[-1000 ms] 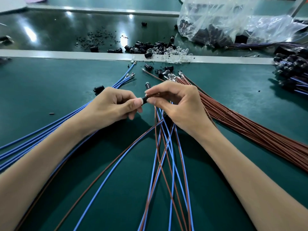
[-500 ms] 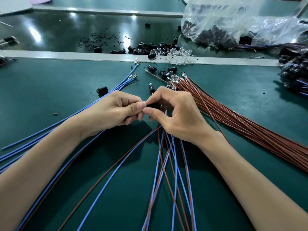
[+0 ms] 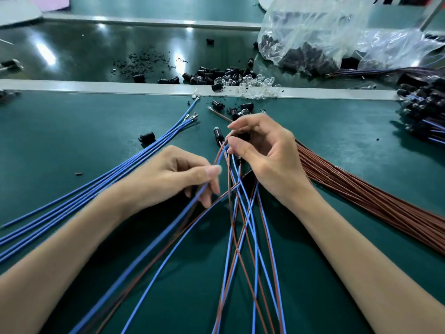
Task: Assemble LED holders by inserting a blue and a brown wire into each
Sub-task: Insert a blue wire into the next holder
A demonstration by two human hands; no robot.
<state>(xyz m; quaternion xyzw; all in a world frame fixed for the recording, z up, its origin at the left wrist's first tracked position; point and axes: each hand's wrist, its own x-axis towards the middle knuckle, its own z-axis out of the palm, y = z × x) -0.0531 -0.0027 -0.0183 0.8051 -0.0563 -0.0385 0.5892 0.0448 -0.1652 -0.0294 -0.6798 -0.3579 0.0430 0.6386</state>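
Loosely curled, the left hand (image 3: 173, 174) pinches a blue wire (image 3: 167, 227). The right hand (image 3: 267, 153) pinches a black LED holder (image 3: 242, 136) between thumb and forefinger.

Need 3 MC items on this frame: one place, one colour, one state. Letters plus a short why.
1. Where does the brown wire bundle lie?
A) on the far shiny belt
B) on the mat, right of the right hand
C) inside a bag

2. What colour are the loose wires fanned out left of the left hand?
A) blue
B) yellow
C) white

3. How is the right hand?
A) flat on the mat
B) out of view
C) curled, pinching a black holder with wires running from it

Answers:
1 B: the bundle spreads over the mat beyond the right wrist.
2 A: every wire in that fan is blue.
3 C: thumb and fingertips close round the holder.
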